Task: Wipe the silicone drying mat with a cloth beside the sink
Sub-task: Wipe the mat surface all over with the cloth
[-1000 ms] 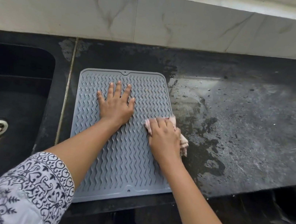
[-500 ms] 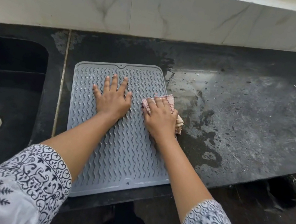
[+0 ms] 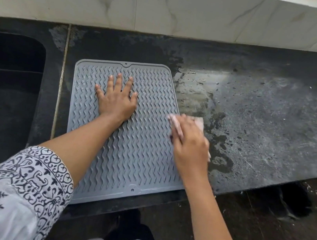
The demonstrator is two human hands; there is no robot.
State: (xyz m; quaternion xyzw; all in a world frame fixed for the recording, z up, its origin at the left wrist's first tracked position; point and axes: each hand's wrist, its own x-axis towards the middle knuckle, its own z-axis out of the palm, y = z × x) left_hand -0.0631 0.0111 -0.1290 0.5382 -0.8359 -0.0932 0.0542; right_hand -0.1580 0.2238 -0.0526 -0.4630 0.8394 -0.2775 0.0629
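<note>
The grey silicone mat [image 3: 137,158] lies flat just right of the sink [image 3: 6,85]. The left hand [image 3: 116,101], fingers spread straight, presses its sink-side half. The right hand [image 3: 188,145] (blurred) presses a pink cloth [image 3: 199,122] with flat fingers on the mat edge farthest from the sink.

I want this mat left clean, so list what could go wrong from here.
1. The pink cloth under the right hand straddles the grey ribbed silicone drying mat's right edge and the wet, smeared black stone counter; it may drag dirty water onto the mat.
2. The mat's near edge lies close to the counter's front edge; a hard stroke might slide it off, though the left hand presses flat on it.
</note>
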